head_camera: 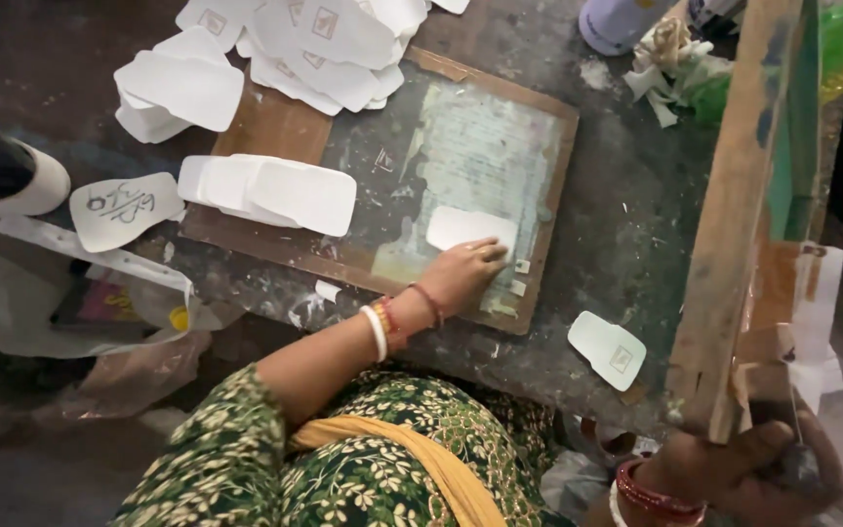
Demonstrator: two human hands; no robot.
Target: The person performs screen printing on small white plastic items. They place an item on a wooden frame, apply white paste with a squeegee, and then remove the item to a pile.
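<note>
Head view, only one. Left hand (pixel 462 273) at centre frame, fingers flat and nearly closed together, pressing down on a blank white card (pixel 468 227) that lies on the printing board (pixel 275 127); not gripping it, just holding it flat against the greenish inked patch (pixel 485 156). Right hand (pixel 748 466) at lower right, fingers wrapped tight round the handle of a wooden-framed screen (pixel 734 224), which stands tilted up and clear of the board along the right edge of frame.

Left of the card, on the same board, a fanned stack of blank cards (pixel 270 190). Upper centre, a heap of printed cards (pixel 324 44) spilling over the board's top edge. One printed card (pixel 607 348) lies alone on the dark table (pixel 626 234), lower right of the board. Far left: a card with handwriting (pixel 124 208) and a tape roll (pixel 12 181).

Step in hand, as I judge it: seating the card in register under the raised screen. Next move seems to call for the left hand clear of the card and the screen lowered square onto it.
</note>
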